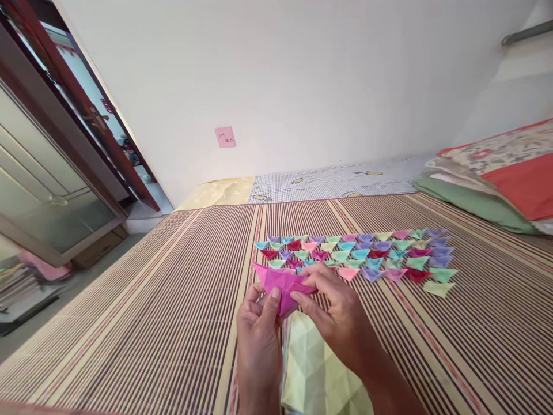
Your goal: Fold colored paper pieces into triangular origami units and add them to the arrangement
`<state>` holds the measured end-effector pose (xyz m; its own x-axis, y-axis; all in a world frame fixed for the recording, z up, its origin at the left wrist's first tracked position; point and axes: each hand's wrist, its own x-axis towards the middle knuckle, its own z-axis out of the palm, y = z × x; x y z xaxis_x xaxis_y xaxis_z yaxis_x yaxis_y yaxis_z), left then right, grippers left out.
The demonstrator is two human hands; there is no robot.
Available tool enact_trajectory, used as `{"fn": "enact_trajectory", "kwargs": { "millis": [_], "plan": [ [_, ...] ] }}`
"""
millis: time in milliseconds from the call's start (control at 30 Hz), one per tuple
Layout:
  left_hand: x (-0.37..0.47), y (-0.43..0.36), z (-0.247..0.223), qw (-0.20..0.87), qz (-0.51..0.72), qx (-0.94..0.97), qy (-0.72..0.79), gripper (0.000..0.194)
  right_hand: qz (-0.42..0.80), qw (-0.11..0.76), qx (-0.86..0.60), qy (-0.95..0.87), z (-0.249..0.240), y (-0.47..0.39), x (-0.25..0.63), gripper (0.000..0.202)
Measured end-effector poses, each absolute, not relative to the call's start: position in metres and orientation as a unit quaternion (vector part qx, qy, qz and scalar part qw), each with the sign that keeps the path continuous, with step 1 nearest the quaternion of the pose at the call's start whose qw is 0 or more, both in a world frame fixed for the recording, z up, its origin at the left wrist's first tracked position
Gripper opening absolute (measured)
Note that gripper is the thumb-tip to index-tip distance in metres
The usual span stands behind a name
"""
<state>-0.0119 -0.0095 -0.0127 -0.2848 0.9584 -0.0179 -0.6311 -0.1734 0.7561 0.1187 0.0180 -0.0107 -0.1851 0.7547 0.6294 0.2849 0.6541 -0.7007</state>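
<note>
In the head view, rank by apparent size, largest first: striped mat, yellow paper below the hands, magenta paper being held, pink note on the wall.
1. Striped mat
2. Yellow paper, partly covered
3. Magenta paper
4. Pink note
Appearance only: the note is farther from the camera.

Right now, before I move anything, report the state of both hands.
Left hand: closed, holding the magenta folded paper, thumb on its front.
Right hand: closed, pinching the same paper's right side between thumb and fingers.
</note>
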Motion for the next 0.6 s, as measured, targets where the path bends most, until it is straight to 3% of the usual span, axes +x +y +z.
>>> {"fn": "enact_trajectory", "kwargs": {
  "millis": [333,600],
  "plan": [
    [-0.006,-0.008,-0.022,0.572,0.694,0.271,0.342,0.032,0.247,0.511,-0.415,-0.711,-0.005,0.018,0.120,0.021],
    [0.001,-0.005,-0.019,0.579,0.704,0.243,0.331,0.035,0.276,0.544,-0.426,-0.668,-0.003,0.016,0.121,0.023]
  ]
}}
